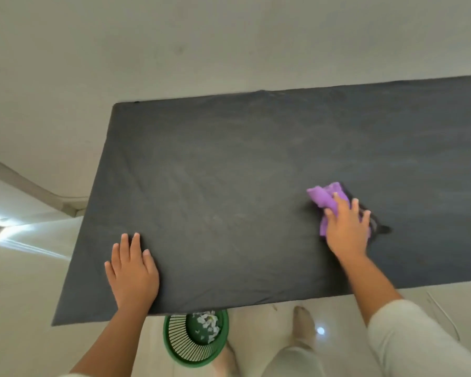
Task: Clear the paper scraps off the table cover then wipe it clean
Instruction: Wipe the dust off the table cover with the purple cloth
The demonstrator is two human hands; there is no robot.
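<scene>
Purple cloth (327, 200), long axis toward upper left, under flat right hand (347, 227); left hand (132, 270) flat on table cover (229, 164). No writing visible.

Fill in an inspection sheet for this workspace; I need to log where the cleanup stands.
Surface: dark table cover, lightly wrinkled, faint dusty smears; no scraps seen on it.
Job's things: purple cloth bunched on the cover; paper scraps lie in the green basket on the floor.
Clutter: nothing seen.
Grips: left hand flat on the cover near its front edge; right hand presses the cloth with spread fingers.
Cables: thin pale line on the floor at right, possibly a cord.
Surroundings: pale tiled floor, plain wall.
</scene>
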